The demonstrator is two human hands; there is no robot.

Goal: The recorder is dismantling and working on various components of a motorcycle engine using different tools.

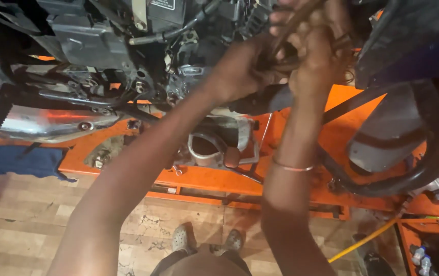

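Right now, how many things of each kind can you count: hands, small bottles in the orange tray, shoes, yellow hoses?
Hands: 2, left hand, right hand
Small bottles: 2
Shoes: 2
Yellow hose: 1
Total: 7

We see a chrome exhaust pipe (35,121) above a blue rag (17,161), an orange lift platform (204,178), a yellow hose (365,239) and small bottles (421,259).

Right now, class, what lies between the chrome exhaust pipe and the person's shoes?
In the head view, the orange lift platform and tiled floor separate chrome exhaust pipe from shoes.
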